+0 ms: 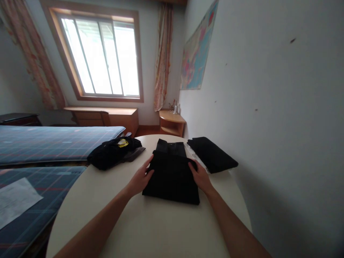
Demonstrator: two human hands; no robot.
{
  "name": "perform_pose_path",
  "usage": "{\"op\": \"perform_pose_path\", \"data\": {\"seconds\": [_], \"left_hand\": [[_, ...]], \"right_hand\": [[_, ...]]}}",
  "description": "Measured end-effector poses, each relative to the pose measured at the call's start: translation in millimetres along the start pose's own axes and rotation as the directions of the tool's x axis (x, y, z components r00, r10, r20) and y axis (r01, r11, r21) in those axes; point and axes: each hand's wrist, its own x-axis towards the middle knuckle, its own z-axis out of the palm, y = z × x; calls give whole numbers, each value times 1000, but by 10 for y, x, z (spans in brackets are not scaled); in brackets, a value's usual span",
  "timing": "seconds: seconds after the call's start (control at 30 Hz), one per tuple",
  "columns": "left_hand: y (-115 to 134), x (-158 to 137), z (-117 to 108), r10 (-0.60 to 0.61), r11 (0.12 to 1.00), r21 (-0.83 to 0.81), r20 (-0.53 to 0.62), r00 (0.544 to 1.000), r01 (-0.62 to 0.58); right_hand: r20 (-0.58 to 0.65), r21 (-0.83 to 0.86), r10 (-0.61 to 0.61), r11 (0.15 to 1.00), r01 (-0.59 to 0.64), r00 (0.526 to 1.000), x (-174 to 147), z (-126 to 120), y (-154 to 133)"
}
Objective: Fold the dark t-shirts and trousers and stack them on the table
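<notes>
A folded black garment (172,179) lies in front of me on a round cream table (161,229). A strip like a waistband, with a darker, shinier inside, sticks out beyond its far fold. My left hand (141,177) grips the garment's left side near the upper corner, the thumb on top and some fingertips hidden. At the upper right corner, my right hand (200,175) holds the edge between thumb and fingers, which are partly covered by the cloth. Another folded black cloth (212,154) rests to the right, over something pale and printed.
A black cloth bundle (107,154) with a yellow patch sits at the table's left edge. Left of the table are plaid mattresses (53,143), one bearing a white paper (18,199). A white wall (282,125) runs close along the right. Beyond stands a wooden corner shelf (172,116).
</notes>
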Motion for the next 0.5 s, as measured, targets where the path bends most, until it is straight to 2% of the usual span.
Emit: {"op": "perform_pose_path", "data": {"seconds": [0.2,0.37,0.5], "left_hand": [[-225,25,77,-137,990,39,46,989,136],[-128,-67,10,-102,968,235,62,993,85],[-26,-156,-64,-237,937,287,106,966,199]], "right_hand": [[98,3,52,999,-53,994,23,95,213],[203,-67,45,997,-32,978,-60,-38,117],[359,-97,73,994,-40,930,-154,-174,-39]]}}
